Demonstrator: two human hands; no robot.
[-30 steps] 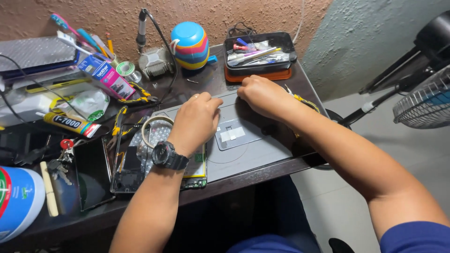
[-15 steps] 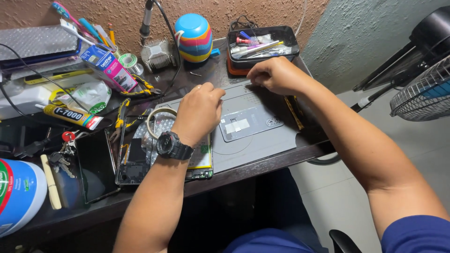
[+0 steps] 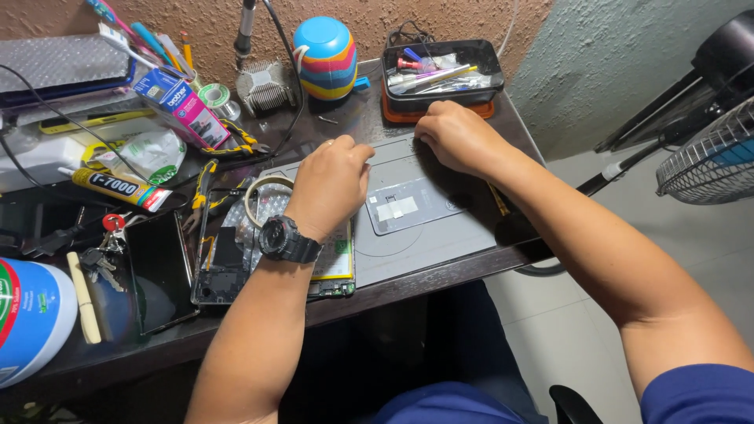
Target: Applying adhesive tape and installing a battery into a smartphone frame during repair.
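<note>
My left hand [image 3: 334, 184], with a black watch on the wrist, rests curled on the left end of a flat grey device [image 3: 416, 228] lying on the dark desk. My right hand [image 3: 459, 137] presses on the device's far right corner, fingers bent down. A lighter grey panel with white stickers [image 3: 408, 206] sits on the device between my hands. Under my left forearm lies an opened phone [image 3: 228, 259] with its insides showing, and a ring of tape [image 3: 263, 196] beside it. I cannot tell whether either hand pinches anything small.
A black tray of tools [image 3: 440, 71] stands behind my right hand, a striped round container [image 3: 323, 49] beside it. Pliers [image 3: 200, 192], a glue tube [image 3: 118, 188], a phone screen [image 3: 161, 271], keys and a white tub [image 3: 31, 314] crowd the left. A fan [image 3: 707, 149] stands right of the desk.
Both hands have stayed on the grey device, shifting slightly toward its far edge. The camera has moved a little, so the desk sits lower in view.
</note>
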